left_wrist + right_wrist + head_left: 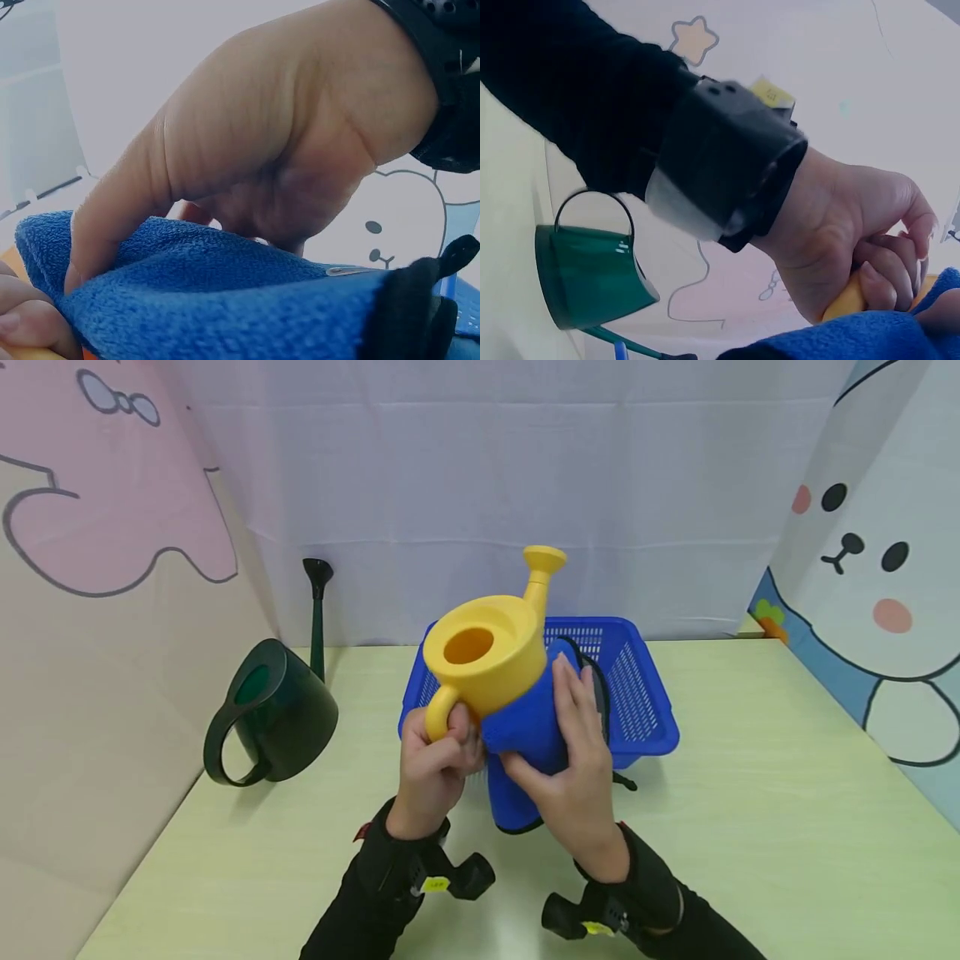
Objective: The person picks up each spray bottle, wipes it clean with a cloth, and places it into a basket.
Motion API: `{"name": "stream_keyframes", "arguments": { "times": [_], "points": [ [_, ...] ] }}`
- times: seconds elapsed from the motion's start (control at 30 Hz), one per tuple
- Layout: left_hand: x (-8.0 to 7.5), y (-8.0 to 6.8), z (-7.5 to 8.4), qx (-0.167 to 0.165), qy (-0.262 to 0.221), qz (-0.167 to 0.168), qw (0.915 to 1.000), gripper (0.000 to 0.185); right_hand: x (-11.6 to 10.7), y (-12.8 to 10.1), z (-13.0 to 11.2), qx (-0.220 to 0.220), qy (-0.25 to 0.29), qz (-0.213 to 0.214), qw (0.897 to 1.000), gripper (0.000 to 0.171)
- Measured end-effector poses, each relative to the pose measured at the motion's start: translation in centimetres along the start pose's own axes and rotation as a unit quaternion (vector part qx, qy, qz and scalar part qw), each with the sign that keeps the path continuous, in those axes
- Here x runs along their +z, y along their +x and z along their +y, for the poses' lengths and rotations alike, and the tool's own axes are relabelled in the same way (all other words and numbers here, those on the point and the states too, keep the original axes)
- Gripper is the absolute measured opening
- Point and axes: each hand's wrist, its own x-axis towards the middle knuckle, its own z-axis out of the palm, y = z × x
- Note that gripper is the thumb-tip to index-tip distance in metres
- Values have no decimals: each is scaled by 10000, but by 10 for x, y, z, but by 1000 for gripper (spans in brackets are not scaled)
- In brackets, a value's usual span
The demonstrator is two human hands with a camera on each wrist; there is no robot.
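In the head view, a yellow watering can (480, 643) is held up, its spout pointing up and away. My left hand (442, 760) grips its handle with curled fingers; the right wrist view shows the left hand (847, 240) wrapped round the yellow handle. My right hand (570, 760) holds a blue towelling cloth (525, 727) with black edging against the can's right side, thumb and fingers spread over it. In the left wrist view, the right hand's thumb (112, 217) presses into the fuzzy blue cloth (202, 300), beside the left hand's fingers at the lower left.
A blue plastic basket (645, 693) stands behind the hands, partly hidden by the can and cloth. To the left, a dark green watering can (300, 727) with a long spout stands on the pale table (750, 810). A white curtain (480, 485) hangs along the table's back edge.
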Motion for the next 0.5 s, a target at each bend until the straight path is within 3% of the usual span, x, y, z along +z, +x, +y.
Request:
{"name": "stream_keyframes", "arguments": {
  "times": [0.27,0.5],
  "points": [
    [1,-1,0,-65,563,97,9983,15,0,7,3,330,783,-240,9961,89],
    [6,-3,-6,-458,829,-21,9955,11,-11,12,4,239,1335,-18,9908,89]
  ]
}}
